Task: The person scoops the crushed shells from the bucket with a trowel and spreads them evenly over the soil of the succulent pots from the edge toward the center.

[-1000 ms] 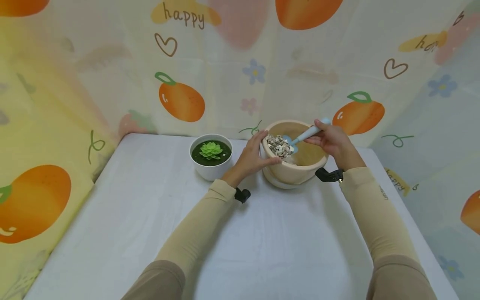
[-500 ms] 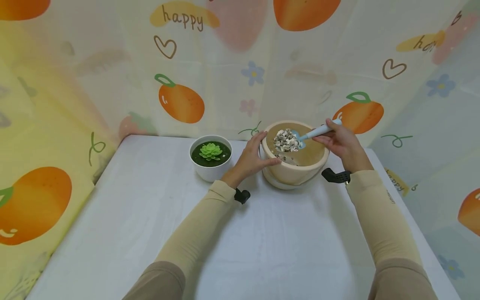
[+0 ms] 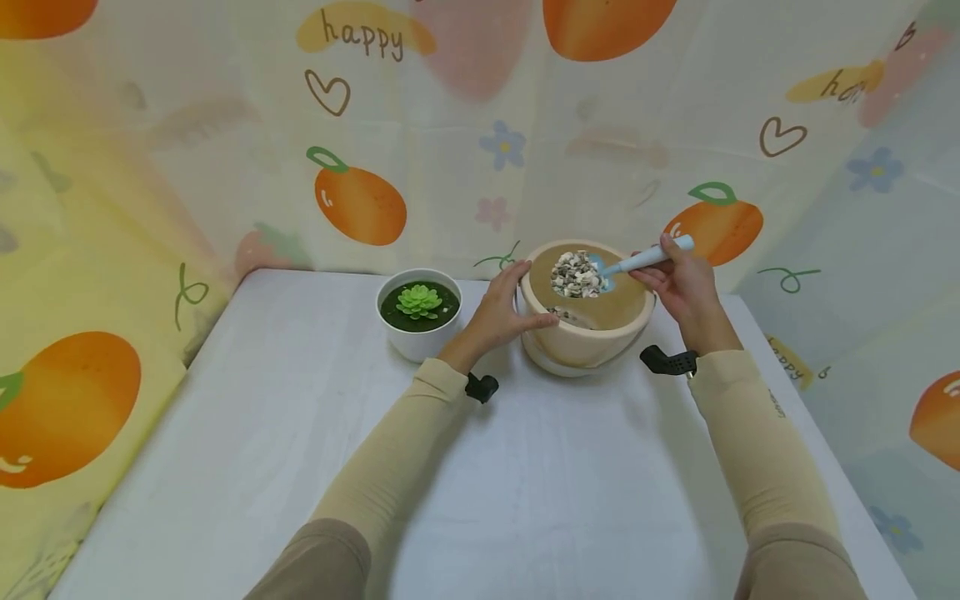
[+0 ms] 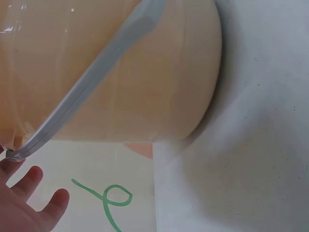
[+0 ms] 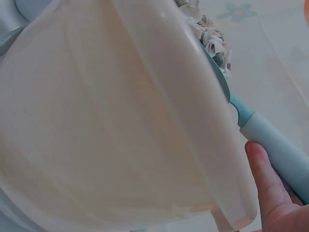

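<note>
A small light-blue shovel (image 5: 240, 110), its blade heaped with shell-like white and grey bits (image 3: 580, 275), hangs over the mouth of a peach-coloured bucket (image 3: 592, 346). My right hand (image 3: 686, 296) holds it by its pale handle. In the head view, my left hand (image 3: 491, 312) rests against the bucket's left side, thumb along the front of the rim and fingers at the far left. The left wrist view shows spread fingers (image 4: 53, 208) beside the end of the grey bucket handle (image 4: 91, 82). More bits lie low inside the bucket; much of its inside is hidden.
Left of the bucket stands a white pot (image 3: 420, 343) with a green succulent (image 3: 419, 301) in dark filling. A white cloth covers the table (image 3: 525, 500). Patterned fabric (image 3: 442, 167) hangs right behind the bucket.
My right hand has lifted the loaded shovel from the left part of the bucket and moved it to the right. Some bits now show beneath it. My left hand stays at the rim.
</note>
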### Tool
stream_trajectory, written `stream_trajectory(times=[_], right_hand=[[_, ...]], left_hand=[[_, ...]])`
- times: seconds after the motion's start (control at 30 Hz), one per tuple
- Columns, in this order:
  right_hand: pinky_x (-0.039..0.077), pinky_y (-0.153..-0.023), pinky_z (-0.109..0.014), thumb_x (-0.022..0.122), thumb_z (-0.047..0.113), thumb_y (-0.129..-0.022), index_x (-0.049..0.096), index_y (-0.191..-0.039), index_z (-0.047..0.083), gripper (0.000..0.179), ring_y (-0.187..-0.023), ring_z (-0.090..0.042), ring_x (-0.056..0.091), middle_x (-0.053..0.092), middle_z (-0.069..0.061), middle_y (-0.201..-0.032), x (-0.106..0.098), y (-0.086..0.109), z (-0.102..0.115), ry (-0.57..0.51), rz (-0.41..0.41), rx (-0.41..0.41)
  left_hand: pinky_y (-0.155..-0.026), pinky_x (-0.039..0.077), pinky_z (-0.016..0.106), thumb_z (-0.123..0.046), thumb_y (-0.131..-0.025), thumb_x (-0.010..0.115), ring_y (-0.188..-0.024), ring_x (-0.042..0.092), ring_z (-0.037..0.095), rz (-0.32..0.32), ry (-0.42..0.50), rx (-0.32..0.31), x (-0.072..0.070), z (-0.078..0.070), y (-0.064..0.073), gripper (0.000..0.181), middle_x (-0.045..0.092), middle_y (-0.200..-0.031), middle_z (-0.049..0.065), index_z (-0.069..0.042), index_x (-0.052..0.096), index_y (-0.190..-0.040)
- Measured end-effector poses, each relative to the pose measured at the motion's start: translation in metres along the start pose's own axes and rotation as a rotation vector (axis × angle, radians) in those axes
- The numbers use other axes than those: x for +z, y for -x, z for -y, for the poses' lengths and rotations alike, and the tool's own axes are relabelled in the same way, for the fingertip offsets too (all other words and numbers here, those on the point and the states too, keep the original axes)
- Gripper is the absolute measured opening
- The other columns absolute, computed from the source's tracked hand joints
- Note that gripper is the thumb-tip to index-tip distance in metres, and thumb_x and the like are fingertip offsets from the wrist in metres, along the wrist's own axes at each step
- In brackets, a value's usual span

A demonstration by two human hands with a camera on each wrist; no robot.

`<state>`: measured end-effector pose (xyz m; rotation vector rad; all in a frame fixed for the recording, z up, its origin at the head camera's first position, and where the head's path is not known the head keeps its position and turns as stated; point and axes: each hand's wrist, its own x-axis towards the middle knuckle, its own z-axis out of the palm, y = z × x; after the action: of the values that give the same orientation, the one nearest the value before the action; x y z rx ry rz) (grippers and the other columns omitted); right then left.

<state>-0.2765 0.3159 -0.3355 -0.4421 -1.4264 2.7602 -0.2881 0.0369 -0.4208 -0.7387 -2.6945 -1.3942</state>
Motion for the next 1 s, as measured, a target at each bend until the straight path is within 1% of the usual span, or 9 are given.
stream_trajectory(times=[0.1, 0.23, 0.4, 0.63, 0.9, 1.0], right_hand=[[0.060, -0.069, -0.041, 0.063, 0.021, -0.093, 0.059, -0.096, 0.002, 0.019, -0.079, -0.029, 0.074, 0.073, -0.018, -0.080, -0.0024, 0.0009, -0.0011, -0.025, 0.011, -0.008], [0.060, -0.068, -0.042, 0.063, 0.020, -0.093, 0.058, -0.096, 0.001, 0.019, -0.080, -0.030, 0.074, 0.073, -0.019, -0.080, -0.0049, 0.0021, -0.0030, -0.063, 0.023, -0.006], [0.059, -0.067, -0.043, 0.068, 0.019, -0.089, 0.058, -0.095, 0.001, 0.022, -0.078, -0.031, 0.074, 0.073, -0.019, -0.079, -0.0054, 0.0035, -0.0059, -0.088, 0.021, -0.013], [0.059, -0.070, -0.041, 0.067, 0.021, -0.090, 0.057, -0.100, 0.002, 0.024, -0.081, -0.028, 0.074, 0.073, -0.016, -0.081, -0.0050, 0.0045, -0.0076, -0.053, 0.009, -0.051], [0.060, -0.068, -0.040, 0.066, 0.021, -0.091, 0.059, -0.098, 0.003, 0.020, -0.080, -0.029, 0.075, 0.074, -0.017, -0.081, -0.0038, 0.0054, -0.0078, -0.074, 0.017, -0.054], [0.060, -0.067, -0.041, 0.066, 0.020, -0.090, 0.060, -0.098, 0.003, 0.020, -0.079, -0.029, 0.075, 0.074, -0.017, -0.079, -0.0035, 0.0049, -0.0080, -0.085, 0.019, -0.056]], left_hand=[[-0.117, 0.026, 0.055, -0.047, -0.077, 0.079, -0.150, 0.018, 0.029, 0.014, 0.006, 0.005, -0.0003, -0.0005, -0.0010, 0.100, 0.021, -0.163, 0.008, -0.016, 0.024, -0.155], [-0.118, 0.025, 0.053, -0.046, -0.078, 0.078, -0.151, 0.017, 0.028, 0.025, 0.005, -0.003, -0.0008, -0.0015, -0.0014, 0.100, 0.020, -0.163, 0.006, -0.017, 0.023, -0.156], [-0.118, 0.025, 0.053, -0.047, -0.078, 0.077, -0.151, 0.018, 0.027, 0.032, -0.006, -0.007, -0.0017, -0.0023, -0.0009, 0.100, 0.021, -0.163, 0.005, -0.017, 0.023, -0.156], [-0.118, 0.026, 0.052, -0.046, -0.078, 0.079, -0.150, 0.019, 0.029, 0.025, -0.003, 0.006, -0.0044, -0.0022, 0.0011, 0.100, 0.022, -0.162, 0.009, -0.015, 0.023, -0.156], [-0.117, 0.027, 0.053, -0.048, -0.077, 0.079, -0.150, 0.019, 0.030, 0.021, 0.011, 0.011, -0.0056, -0.0005, 0.0031, 0.101, 0.022, -0.161, 0.012, -0.015, 0.024, -0.155], [-0.117, 0.027, 0.053, -0.048, -0.078, 0.079, -0.150, 0.019, 0.030, 0.019, 0.016, 0.004, -0.0058, -0.0004, 0.0041, 0.101, 0.022, -0.161, 0.012, -0.015, 0.024, -0.155]])
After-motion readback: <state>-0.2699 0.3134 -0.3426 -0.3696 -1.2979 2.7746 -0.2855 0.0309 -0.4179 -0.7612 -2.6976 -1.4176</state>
